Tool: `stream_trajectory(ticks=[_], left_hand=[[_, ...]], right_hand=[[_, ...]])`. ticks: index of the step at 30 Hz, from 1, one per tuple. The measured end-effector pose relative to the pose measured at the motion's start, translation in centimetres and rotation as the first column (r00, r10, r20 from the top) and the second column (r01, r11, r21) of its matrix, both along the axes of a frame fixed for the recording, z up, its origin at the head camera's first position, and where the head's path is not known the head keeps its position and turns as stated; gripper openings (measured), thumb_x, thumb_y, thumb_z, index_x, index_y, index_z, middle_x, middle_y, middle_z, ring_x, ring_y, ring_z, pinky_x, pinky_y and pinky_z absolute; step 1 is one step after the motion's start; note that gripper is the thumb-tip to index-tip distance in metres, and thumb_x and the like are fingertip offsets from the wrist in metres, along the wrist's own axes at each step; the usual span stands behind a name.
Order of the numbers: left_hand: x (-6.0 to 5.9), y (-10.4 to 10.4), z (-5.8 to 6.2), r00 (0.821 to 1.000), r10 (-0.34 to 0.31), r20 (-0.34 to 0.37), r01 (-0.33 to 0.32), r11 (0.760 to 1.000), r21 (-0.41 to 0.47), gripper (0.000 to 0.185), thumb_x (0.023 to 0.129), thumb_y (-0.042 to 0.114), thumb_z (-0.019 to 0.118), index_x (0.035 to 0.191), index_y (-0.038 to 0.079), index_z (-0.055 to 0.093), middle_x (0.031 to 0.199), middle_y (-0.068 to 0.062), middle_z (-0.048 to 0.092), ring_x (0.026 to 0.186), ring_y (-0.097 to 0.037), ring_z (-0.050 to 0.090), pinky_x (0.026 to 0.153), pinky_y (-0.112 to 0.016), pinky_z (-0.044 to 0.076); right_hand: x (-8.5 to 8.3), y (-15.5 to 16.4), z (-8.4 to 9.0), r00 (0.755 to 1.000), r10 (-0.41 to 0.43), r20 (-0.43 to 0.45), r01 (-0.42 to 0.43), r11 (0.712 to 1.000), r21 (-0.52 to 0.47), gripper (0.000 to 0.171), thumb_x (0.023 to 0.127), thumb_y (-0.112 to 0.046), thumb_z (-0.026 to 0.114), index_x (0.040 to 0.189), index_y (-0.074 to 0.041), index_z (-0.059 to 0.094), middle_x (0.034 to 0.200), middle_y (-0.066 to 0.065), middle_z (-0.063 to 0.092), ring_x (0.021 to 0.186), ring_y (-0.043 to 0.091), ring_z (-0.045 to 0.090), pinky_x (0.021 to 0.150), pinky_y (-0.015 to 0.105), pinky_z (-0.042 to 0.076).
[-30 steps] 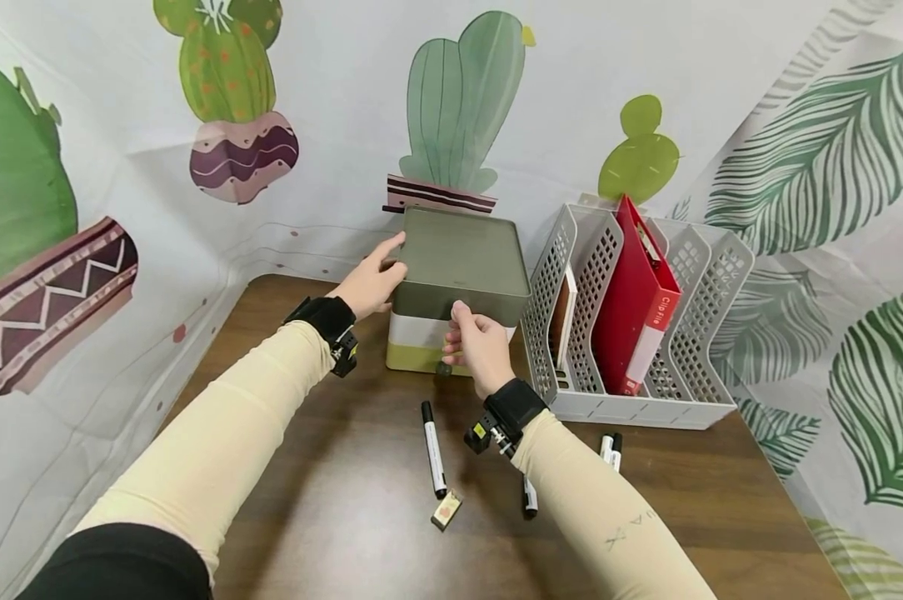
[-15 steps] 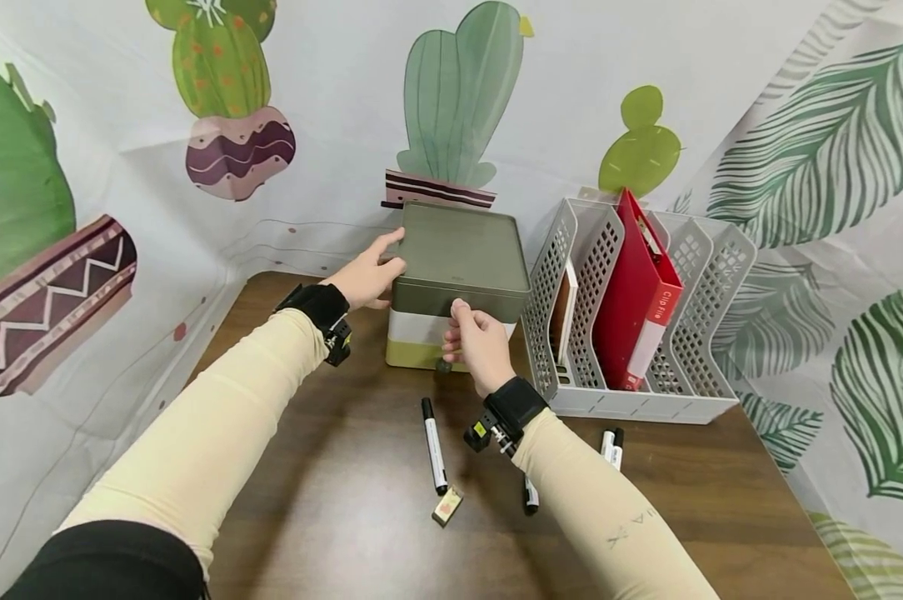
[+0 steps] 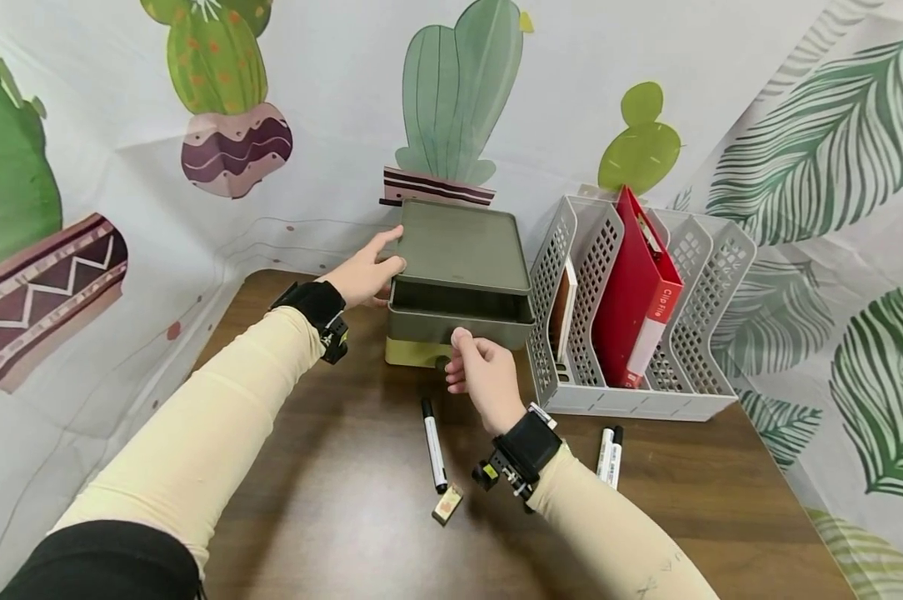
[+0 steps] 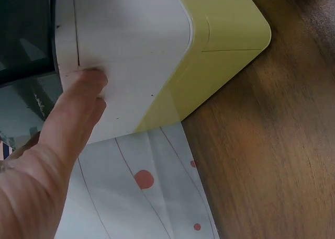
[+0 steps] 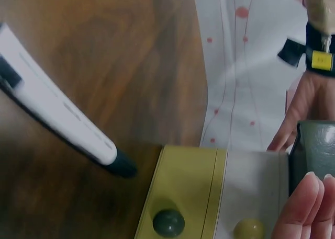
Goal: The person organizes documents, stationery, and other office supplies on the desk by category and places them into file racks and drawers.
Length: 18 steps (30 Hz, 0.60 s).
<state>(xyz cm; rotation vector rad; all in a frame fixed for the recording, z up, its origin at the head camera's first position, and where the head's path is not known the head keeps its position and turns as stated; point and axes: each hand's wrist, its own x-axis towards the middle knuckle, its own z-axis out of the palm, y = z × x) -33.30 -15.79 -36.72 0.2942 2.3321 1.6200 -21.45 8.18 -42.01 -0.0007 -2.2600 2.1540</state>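
A desktop drawer box (image 3: 462, 242) has a dark green top, with white and yellow tiers below. Its dark green top drawer (image 3: 425, 325) is partly pulled out, and the inside looks dark. My right hand (image 3: 489, 379) is at the drawer's front, fingers curled; it pinches the pull, which the thumb hides. My left hand (image 3: 357, 275) rests against the box's left side, and in the left wrist view its fingertips press the white side wall (image 4: 131, 56). Below, the right wrist view shows a dark round knob (image 5: 168, 223) on the yellow drawer and a yellow knob (image 5: 248, 229) on the white one.
A black-capped white marker (image 3: 434, 450) and a small printed block (image 3: 447, 505) lie in front of the box. Two more markers (image 3: 611, 457) lie at the right. A grey file rack (image 3: 639, 404) holding a red binder (image 3: 631, 308) stands close to the box's right side.
The top drawer was closed in both earlier frames and is now partly out. My right hand has moved a little toward me with it, while my left hand stays on the box's side.
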Motion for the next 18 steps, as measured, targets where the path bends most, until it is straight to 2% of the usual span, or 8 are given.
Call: stream_trajectory(ticks=[2, 4, 9, 11, 18], left_hand=[[-0.1, 0.0, -0.1, 1.0, 0.004, -0.009, -0.004, 1.0, -0.003, 0.074, 0.111, 0.037, 0.043, 0.171, 0.041, 0.002, 0.165, -0.018, 0.028, 0.064, -0.016, 0.035, 0.087, -0.045, 0.059], [0.4, 0.0, 0.3, 1.0, -0.002, -0.015, 0.002, 1.0, -0.001, 0.074, 0.111, 0.035, 0.043, 0.172, 0.038, 0.001, 0.161, -0.02, 0.031, 0.06, -0.015, 0.034, 0.088, -0.046, 0.059], [2.4, 0.3, 2.1, 1.0, 0.001, -0.02, -0.001, 1.0, 0.004, 0.074, 0.111, 0.027, 0.042, 0.173, 0.027, 0.002, 0.167, -0.025, 0.026, 0.069, -0.02, 0.045, 0.096, -0.053, 0.057], [2.8, 0.5, 2.6, 1.0, 0.013, -0.019, -0.013, 1.0, 0.001, 0.072, 0.111, 0.025, 0.041, 0.173, 0.025, 0.004, 0.169, -0.025, 0.025, 0.077, -0.023, 0.049, 0.096, -0.054, 0.057], [3.1, 1.0, 2.8, 0.999, 0.028, -0.039, -0.028, 1.0, -0.003, 0.072, 0.109, 0.024, 0.039, 0.173, 0.025, 0.006, 0.166, -0.025, 0.031, 0.084, -0.026, 0.05, 0.092, -0.05, 0.057]], right_hand=[[0.7, 0.1, -0.1, 1.0, 0.0, 0.005, 0.0, 1.0, 0.006, 0.043, 0.105, -0.039, 0.065, 0.087, 0.0, 0.072, 0.068, 0.004, 0.066, 0.057, 0.016, 0.064, 0.053, 0.029, 0.06], [1.4, 0.2, -0.1, 1.0, 0.002, 0.005, -0.002, 1.0, 0.014, 0.042, 0.105, -0.038, 0.065, 0.088, 0.0, 0.073, 0.068, 0.004, 0.066, 0.057, 0.016, 0.064, 0.053, 0.029, 0.06], [2.8, 0.3, -0.2, 1.0, 0.018, 0.01, -0.019, 0.999, 0.026, 0.041, 0.106, -0.036, 0.064, 0.09, 0.001, 0.073, 0.069, 0.004, 0.066, 0.058, 0.021, 0.066, 0.052, 0.029, 0.059], [3.2, 0.4, -0.2, 1.0, 0.029, 0.01, -0.029, 0.999, 0.028, 0.042, 0.106, -0.036, 0.063, 0.09, 0.002, 0.073, 0.069, 0.004, 0.066, 0.059, 0.022, 0.067, 0.052, 0.029, 0.06], [3.7, 0.5, 0.0, 1.0, 0.025, 0.006, -0.025, 0.999, 0.027, 0.041, 0.107, -0.035, 0.063, 0.09, 0.001, 0.073, 0.068, 0.004, 0.066, 0.057, 0.02, 0.065, 0.052, 0.029, 0.059]])
